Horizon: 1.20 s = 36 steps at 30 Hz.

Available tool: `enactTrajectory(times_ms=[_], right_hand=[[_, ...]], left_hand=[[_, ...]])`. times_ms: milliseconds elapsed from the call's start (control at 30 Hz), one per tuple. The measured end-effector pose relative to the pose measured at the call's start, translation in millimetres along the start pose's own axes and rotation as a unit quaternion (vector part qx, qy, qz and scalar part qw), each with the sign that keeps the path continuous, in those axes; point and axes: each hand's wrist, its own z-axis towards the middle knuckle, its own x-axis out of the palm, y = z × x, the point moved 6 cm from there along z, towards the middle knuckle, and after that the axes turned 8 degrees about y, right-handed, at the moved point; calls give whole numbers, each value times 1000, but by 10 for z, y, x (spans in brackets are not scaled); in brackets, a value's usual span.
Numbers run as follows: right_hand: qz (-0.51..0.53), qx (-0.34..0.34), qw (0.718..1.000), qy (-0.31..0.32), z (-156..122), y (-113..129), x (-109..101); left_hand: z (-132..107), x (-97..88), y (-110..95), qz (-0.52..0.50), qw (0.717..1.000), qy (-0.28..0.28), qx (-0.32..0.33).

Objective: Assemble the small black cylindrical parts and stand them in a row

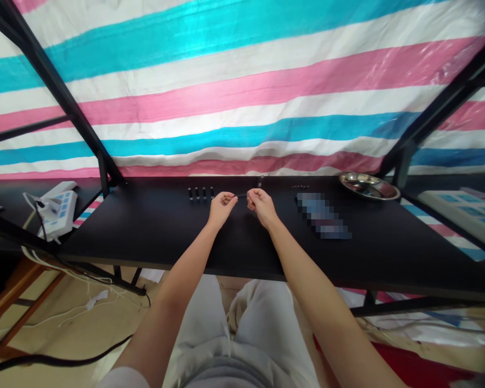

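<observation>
Over the back middle of the black table [145, 231], my left hand [222, 207] and my right hand [262, 205] face each other. A thin dark stick [242, 195] spans the gap between them, one end pinched in the fingertips of each hand. Its exact kind is too small to make out. To the left of my left hand, several short black cylinders with pale bands [196, 193] stand in a row. Just behind my right hand is a small narrow clear-looking piece [261, 180], partly hidden by the fingers.
Right of my right hand lies a blurred-out flat item [323, 215]. A row of tiny pieces [300, 187] sits behind it, and a shiny metal plate [369, 186] at the back right. A power strip [60, 213] with cables is at left. Black frame bars [70, 108] flank the table.
</observation>
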Motion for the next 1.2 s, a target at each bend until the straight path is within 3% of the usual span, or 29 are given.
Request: enactTrajectory(times_ms=[333,500,700,1067,1200], right_hand=[[64,82,993,56,-43,-63,155],[89,103,987,90,-70,-97,247],[85,124,983,106,-83,-187,305],[72,150,983,84,-96,-249,292],[72,149,984,69,-94,-210,251]], left_hand=[[-8,-10,-37,-32,999,-14,-25],[-19,33,-39,-35,999,16,-19],[-40,74,-74,45,998,43,16],[-44,58,-11,135,990,39,1],[-24,-37,-5,228,974,-16,-1]])
